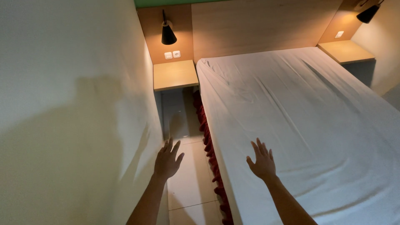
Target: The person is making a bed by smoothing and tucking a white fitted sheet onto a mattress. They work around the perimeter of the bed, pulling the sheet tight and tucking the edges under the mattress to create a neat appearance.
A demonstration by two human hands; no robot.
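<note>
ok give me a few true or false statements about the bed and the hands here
1. Both hands are open with fingers spread: left hand, right hand. True.
2. The right hand grips a pillow. False: it holds nothing and is over the white sheet.
3. A dark red frill runs along the bed's side. True.
4. The small shelf beside the bed holds a lamp. False: its top is bare; the black lamp is on the wall panel above it.

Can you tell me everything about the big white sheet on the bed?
The sheet is white, looks like soft cloth and is spread flat over the whole bed, up to the wooden headboard. Long shallow wrinkles run across it. Its near left edge hangs over a dark red frill. The right hand, fingers spread, is over that edge; whether it touches is unclear. Nothing else lies on it.
</note>
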